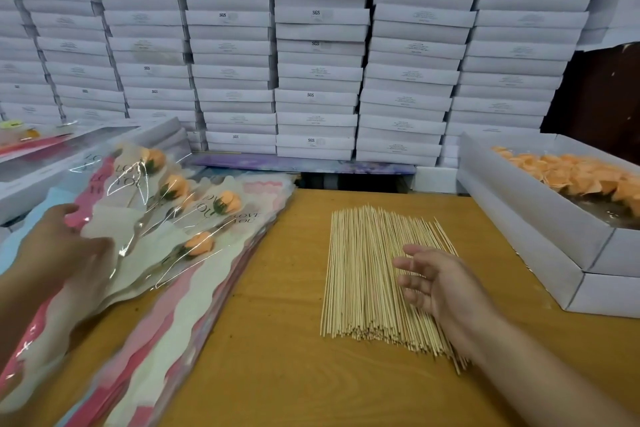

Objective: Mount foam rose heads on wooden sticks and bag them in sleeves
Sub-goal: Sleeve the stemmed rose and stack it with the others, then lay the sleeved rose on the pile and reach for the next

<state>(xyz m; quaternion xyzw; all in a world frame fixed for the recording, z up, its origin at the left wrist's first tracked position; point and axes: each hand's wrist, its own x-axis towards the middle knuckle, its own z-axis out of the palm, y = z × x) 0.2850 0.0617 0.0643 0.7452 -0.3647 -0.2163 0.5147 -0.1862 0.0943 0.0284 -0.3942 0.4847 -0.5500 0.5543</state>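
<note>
The left hand [65, 253] is blurred; box [540, 218] cut off right.

Pile of wooden sticks [377, 279] mid-frame on wooden table [277, 340], right hand [431, 282] relaxed over them, left hand [69, 250] on bagged roses [180, 218] at left, box of orange rose heads [571, 173] at right, stacked white boxes [318, 45] across the top.

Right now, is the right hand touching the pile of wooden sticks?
Cannot tell. In the head view the right hand overlaps the wooden sticks, fingers spread; neither contact nor gap shows.

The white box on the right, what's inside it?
The white box holds orange foam rose heads, packed close. Its wall and the picture's edge hide the rest.
</note>
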